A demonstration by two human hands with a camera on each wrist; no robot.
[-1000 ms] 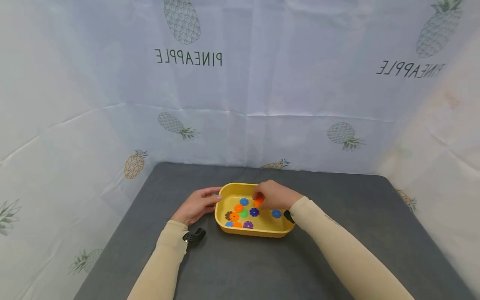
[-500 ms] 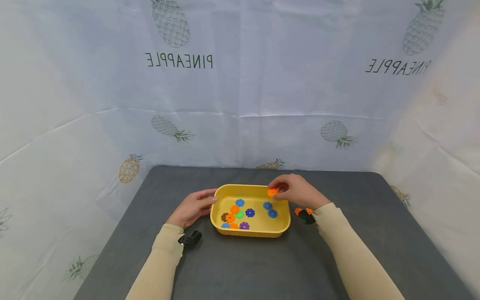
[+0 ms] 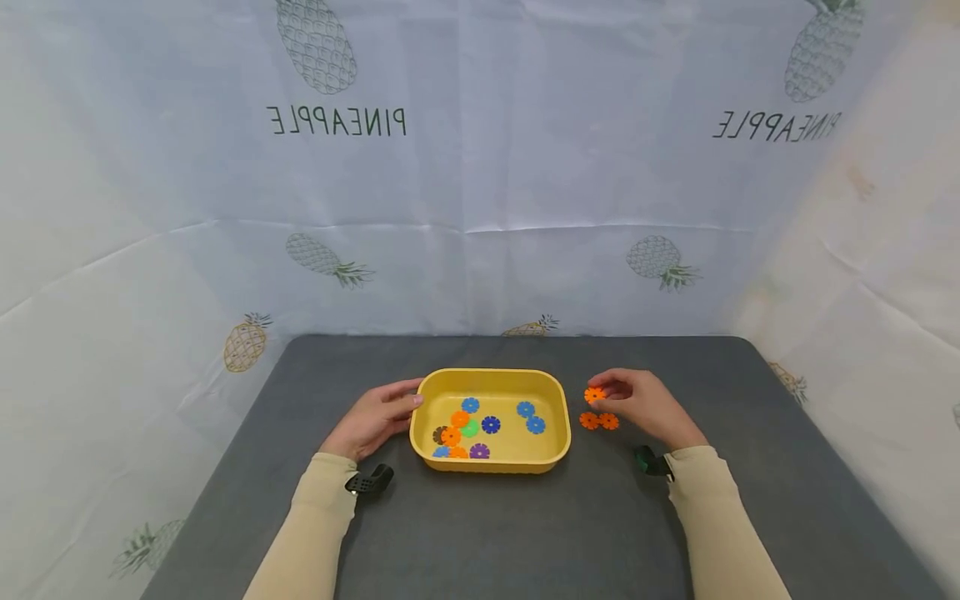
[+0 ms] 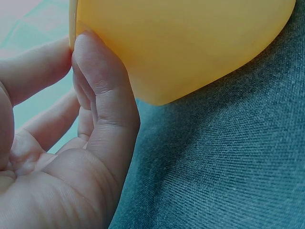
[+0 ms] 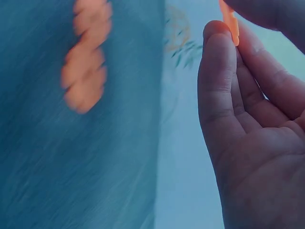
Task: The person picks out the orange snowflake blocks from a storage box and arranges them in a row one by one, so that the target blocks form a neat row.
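At the left end of a yellow plastic basin (image 3: 491,467), my left hand (image 3: 372,419) grips the rim between thumb and fingers; the left wrist view shows the thumb (image 4: 102,67) against the wall. My right hand (image 3: 647,407), beyond the basin's right end, pinches an orange notched snowflake disc (image 3: 594,396) between thumb and fingertips. The same disc (image 5: 230,24) appears edge-on in the right wrist view. Just below it two more orange discs (image 3: 599,422) lie side by side on the table, blurred in the right wrist view.
Inside the basin lie several discs: light blue ones (image 3: 526,409), a dark blue one (image 3: 491,425), a green one (image 3: 469,428), a purple one (image 3: 479,451), a brown one (image 3: 438,435) and orange ones (image 3: 460,419). A dark grey cloth covers the table (image 3: 487,533). Pineapple-print curtain (image 3: 480,283) hangs behind.
My right hand has lifted the orange disc out of the basin and carried it right, over the table beside the two orange discs. My left hand has stayed at the basin's rim.
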